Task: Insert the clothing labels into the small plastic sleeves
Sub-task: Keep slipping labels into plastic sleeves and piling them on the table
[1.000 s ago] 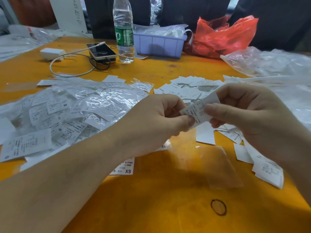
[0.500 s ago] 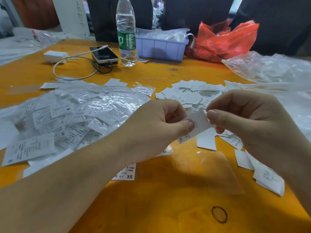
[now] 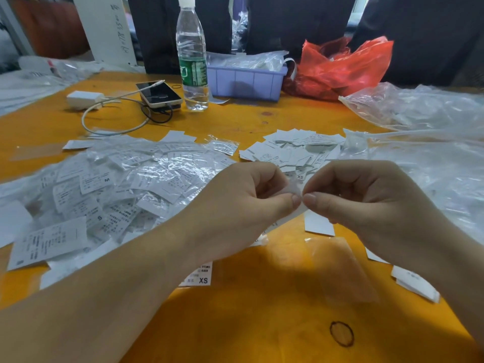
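Note:
My left hand [image 3: 246, 197] and my right hand [image 3: 366, 203] meet over the middle of the orange table [image 3: 262, 323], thumbs almost touching. Between them they pinch a small white clothing label [image 3: 295, 190], mostly hidden by the fingers; whether a sleeve is around it I cannot tell. A heap of labels in clear sleeves [image 3: 110, 187] lies to the left. Loose white labels [image 3: 296, 150] lie in a pile just beyond the hands. An empty clear sleeve [image 3: 337, 268] lies flat on the table under my right wrist.
At the back stand a water bottle [image 3: 192, 61], a phone [image 3: 158, 94] with a white charger and cable [image 3: 85, 98], a lilac bin [image 3: 246, 81] and a red plastic bag [image 3: 340, 66]. Crumpled clear plastic bags [image 3: 424, 132] fill the right side. An "XS" label [image 3: 200, 277] lies near my left forearm.
The label stuck out plainly between my hands before; my thumbs have come together and now cover most of it. Both hands sit slightly lower in view.

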`<state>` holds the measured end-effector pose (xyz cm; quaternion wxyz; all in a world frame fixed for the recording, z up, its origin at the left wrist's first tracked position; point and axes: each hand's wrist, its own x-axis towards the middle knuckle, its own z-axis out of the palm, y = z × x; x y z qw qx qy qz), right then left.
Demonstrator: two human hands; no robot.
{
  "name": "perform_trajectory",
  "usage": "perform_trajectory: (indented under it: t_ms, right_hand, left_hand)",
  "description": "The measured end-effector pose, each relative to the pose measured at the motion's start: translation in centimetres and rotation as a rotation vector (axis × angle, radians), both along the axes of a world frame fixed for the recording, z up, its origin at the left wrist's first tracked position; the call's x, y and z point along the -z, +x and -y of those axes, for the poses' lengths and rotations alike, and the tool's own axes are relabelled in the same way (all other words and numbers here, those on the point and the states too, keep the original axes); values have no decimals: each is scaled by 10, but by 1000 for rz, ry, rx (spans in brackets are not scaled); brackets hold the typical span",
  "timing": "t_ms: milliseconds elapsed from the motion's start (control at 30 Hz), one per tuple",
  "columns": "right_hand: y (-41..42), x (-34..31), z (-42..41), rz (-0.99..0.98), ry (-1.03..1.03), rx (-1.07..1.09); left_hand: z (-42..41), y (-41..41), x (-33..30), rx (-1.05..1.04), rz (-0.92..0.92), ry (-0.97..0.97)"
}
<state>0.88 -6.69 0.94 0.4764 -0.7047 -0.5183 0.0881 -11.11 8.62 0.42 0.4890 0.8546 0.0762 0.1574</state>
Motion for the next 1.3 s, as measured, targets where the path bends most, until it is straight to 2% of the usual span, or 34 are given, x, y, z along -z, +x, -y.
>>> perform_trajectory:
  t_ms: [200,400,533,633,733,833,967,1100,1300]
  right_hand:
    - [-3,1,2,-17,-56,-66]
    - [8,-8,8,27,-144,-10]
    - [13,-11,13,110,-370,-13]
    - [14,-11,16,206,-523,-9]
    - [14,-12,16,278,-607,-9]
    - [15,-11,15,325,-667,-3]
    - [16,-8,13,347,-689,48]
    - [16,-4,9,397,-689,50]
    - [18,3,5,449,-562,67]
  left_hand:
    - [-1,0,0,-24,11,10]
    - [-13,1,-2,-136,-7,40]
    - [-16,-1,1,-183,-61,210]
    - [-18,-2,2,-199,-183,291]
    - [-20,-3,3,-219,-287,376]
    - [-20,-2,4,-248,-260,484]
    - [-19,-1,3,-295,-189,585]
    - [-14,-1,4,-238,-190,525]
    - [-8,-1,4,-202,-189,483]
